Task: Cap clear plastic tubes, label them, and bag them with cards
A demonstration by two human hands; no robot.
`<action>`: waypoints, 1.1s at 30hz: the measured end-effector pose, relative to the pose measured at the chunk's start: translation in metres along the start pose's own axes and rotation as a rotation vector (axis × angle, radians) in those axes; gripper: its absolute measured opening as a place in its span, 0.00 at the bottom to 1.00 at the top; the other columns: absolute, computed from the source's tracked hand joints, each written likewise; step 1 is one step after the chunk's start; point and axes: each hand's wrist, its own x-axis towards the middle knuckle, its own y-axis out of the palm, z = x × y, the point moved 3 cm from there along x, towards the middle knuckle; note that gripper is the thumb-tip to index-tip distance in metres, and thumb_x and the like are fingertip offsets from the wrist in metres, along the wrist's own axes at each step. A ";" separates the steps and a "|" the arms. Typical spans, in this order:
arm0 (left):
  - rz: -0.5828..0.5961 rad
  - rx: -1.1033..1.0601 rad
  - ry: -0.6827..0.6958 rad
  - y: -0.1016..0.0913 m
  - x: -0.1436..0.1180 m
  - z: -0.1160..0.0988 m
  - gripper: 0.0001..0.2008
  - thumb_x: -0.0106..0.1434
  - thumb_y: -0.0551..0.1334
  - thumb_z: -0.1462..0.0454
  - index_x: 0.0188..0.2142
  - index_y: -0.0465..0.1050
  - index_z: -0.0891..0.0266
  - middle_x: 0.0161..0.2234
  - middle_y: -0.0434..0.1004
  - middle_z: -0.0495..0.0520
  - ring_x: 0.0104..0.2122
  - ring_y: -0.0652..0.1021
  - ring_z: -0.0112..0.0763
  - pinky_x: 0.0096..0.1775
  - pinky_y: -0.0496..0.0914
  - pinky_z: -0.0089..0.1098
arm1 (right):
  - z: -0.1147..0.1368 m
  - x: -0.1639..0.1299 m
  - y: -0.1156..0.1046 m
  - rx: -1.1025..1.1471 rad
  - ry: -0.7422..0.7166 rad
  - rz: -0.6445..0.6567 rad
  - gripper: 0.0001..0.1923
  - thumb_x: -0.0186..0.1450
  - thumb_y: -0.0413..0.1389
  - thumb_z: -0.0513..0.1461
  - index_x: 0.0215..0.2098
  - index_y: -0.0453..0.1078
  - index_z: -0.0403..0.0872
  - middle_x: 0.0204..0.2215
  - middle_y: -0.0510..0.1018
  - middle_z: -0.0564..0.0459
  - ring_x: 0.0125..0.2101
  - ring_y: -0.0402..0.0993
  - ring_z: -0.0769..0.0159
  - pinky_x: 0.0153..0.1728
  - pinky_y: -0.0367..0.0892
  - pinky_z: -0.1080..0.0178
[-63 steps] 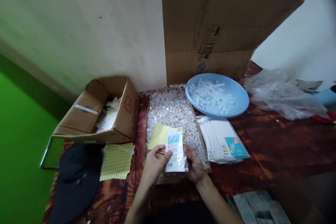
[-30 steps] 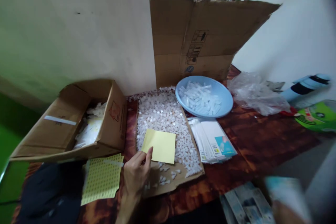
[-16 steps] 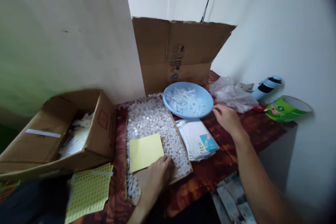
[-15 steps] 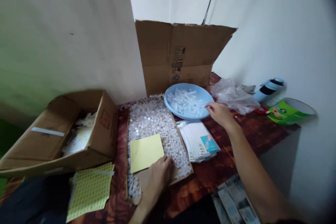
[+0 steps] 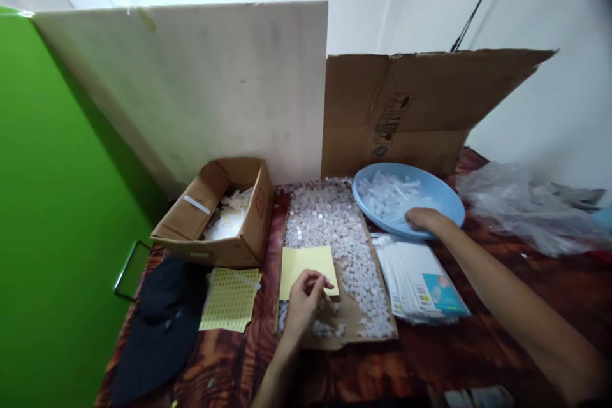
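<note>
My left hand (image 5: 308, 299) hovers over the lower edge of a yellow paper square (image 5: 306, 261), its fingers curled in a pinch; I cannot make out what is in them. The paper lies on a cardboard tray (image 5: 351, 331) spread with many small white plastic pieces (image 5: 325, 217). Inside a light blue basin (image 5: 447, 194), my right hand (image 5: 423, 218) has its fingers closed down among clear plastic tubes (image 5: 389, 194). Its fingertips are partly hidden there, so what they grip does not show. A stack of white printed packets (image 5: 411, 274) lies just below the basin.
An open cardboard box (image 5: 262, 217) with white and yellow material stands left. In front of it lie a yellow sticker sheet (image 5: 229, 303) and a black cap (image 5: 165, 325). A crumpled clear bag (image 5: 521, 204) is at right; a cardboard panel (image 5: 430, 102) stands behind.
The view has swung left. My right hand has gone from the basin's right rim into the tubes. My left hand has lifted from the tray's bare cardboard toward the yellow paper.
</note>
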 end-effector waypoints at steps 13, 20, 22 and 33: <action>-0.182 -0.021 0.152 -0.015 0.002 -0.048 0.14 0.61 0.70 0.55 0.37 0.78 0.65 0.25 0.74 0.49 0.23 0.70 0.25 0.26 0.64 0.24 | 0.177 -0.165 0.004 0.696 -0.299 0.336 0.19 0.73 0.50 0.39 0.60 0.71 0.53 0.52 0.80 0.48 0.51 0.76 0.56 0.52 0.68 0.57; -0.134 0.048 0.177 -0.005 0.002 -0.060 0.13 0.60 0.70 0.55 0.34 0.79 0.64 0.30 0.75 0.52 0.26 0.73 0.27 0.25 0.65 0.24 | 0.191 -0.178 0.028 0.917 -0.152 0.276 0.18 0.75 0.46 0.42 0.57 0.73 0.53 0.54 0.76 0.48 0.54 0.72 0.55 0.54 0.65 0.58; -0.170 0.045 0.182 -0.005 0.002 -0.057 0.13 0.60 0.70 0.55 0.35 0.79 0.64 0.29 0.75 0.51 0.25 0.72 0.26 0.26 0.65 0.24 | 0.187 -0.177 0.029 0.931 -0.142 0.261 0.18 0.75 0.47 0.43 0.56 0.74 0.54 0.52 0.77 0.49 0.55 0.70 0.55 0.55 0.64 0.57; -0.179 0.082 0.207 -0.003 0.001 -0.058 0.13 0.62 0.69 0.55 0.34 0.79 0.64 0.30 0.75 0.52 0.25 0.73 0.27 0.27 0.66 0.25 | 0.192 -0.193 0.063 1.155 0.139 0.291 0.17 0.71 0.55 0.50 0.48 0.73 0.47 0.20 0.68 0.59 0.21 0.66 0.68 0.25 0.63 0.66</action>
